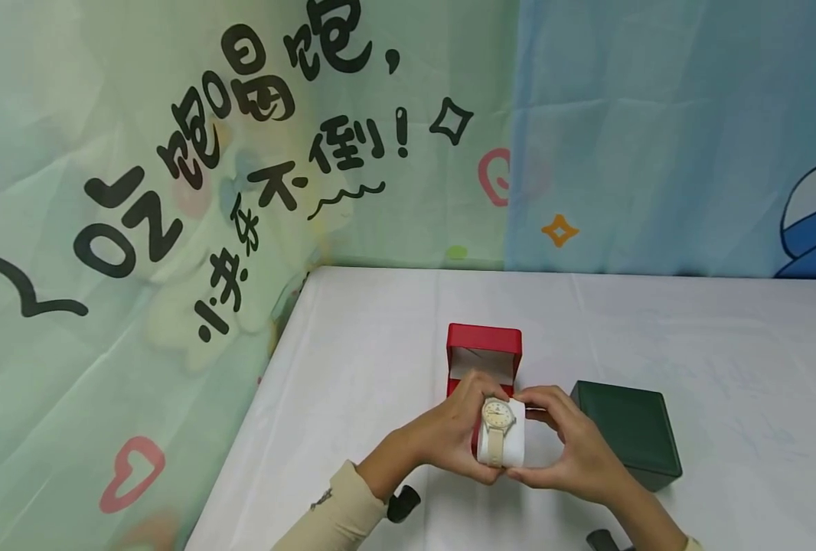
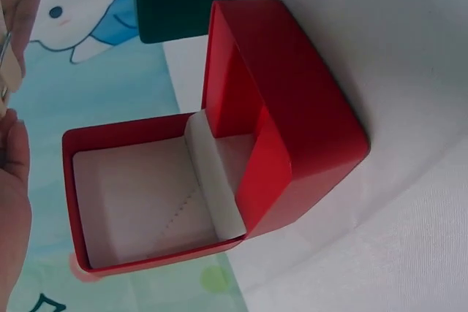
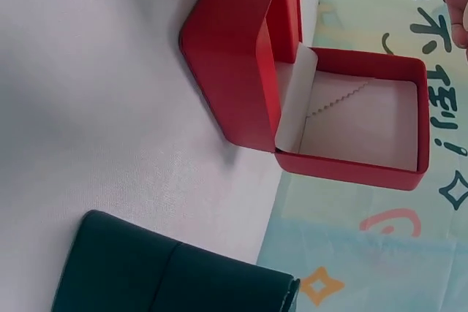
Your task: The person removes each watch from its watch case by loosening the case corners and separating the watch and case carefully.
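A wristwatch with a cream strap and pale round dial is wrapped round a white cushion. Both hands hold this cushion in front of the red box. My left hand grips its left side, fingers at the top and thumb along the bottom. From the right, my right hand pinches it between thumb below and fingers above. The red watch box stands with its lid raised, its base partly hidden behind the hands. In the left wrist view the box's base shows a hollow interior, with a white lining in the lid.
A closed dark green box sits on the table right of the red one, close beside my right hand. The white tablecloth reaches back to a printed fabric backdrop. Black wrist devices sit near both wrists.
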A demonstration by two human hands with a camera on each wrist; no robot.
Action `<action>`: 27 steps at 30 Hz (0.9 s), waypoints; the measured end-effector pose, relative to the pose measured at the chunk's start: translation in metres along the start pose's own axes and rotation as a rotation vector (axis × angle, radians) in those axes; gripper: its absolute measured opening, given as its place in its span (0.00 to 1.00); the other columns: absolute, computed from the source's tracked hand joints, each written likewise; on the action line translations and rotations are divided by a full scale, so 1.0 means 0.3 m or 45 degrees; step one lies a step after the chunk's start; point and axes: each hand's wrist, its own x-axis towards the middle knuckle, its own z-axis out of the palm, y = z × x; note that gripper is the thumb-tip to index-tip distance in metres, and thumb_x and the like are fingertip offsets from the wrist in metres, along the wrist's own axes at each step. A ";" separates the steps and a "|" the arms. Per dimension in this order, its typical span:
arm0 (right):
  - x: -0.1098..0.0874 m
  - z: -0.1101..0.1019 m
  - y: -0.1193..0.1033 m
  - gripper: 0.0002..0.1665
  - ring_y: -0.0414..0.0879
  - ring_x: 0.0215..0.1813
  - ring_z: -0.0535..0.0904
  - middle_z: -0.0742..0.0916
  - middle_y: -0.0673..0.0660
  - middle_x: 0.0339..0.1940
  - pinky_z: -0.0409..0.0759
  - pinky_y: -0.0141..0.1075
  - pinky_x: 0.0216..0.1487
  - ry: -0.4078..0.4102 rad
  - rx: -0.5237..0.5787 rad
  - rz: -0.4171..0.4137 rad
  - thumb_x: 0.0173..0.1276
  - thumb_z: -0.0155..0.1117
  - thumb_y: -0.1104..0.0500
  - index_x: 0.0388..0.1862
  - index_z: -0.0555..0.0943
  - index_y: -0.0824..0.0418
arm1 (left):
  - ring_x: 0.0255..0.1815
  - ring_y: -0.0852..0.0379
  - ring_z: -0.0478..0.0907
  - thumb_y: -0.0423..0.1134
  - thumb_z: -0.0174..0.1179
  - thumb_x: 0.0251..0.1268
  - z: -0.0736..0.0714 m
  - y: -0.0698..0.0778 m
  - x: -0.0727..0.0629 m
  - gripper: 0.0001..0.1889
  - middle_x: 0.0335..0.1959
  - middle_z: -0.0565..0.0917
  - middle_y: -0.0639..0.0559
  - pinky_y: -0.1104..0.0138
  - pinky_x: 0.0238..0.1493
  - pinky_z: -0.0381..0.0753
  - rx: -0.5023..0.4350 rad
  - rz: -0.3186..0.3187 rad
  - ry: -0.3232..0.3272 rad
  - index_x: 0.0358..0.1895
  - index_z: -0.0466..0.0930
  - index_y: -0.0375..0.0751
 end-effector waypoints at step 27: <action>0.023 0.001 -0.009 0.49 0.29 0.53 0.68 0.73 0.55 0.49 0.68 0.16 0.53 0.061 -0.103 -0.055 0.25 0.81 0.68 0.53 0.70 0.70 | 0.54 0.58 0.65 0.44 0.74 0.30 -0.027 -0.001 -0.021 0.47 0.53 0.67 0.47 0.78 0.58 0.65 -0.079 -0.107 0.041 0.56 0.55 0.38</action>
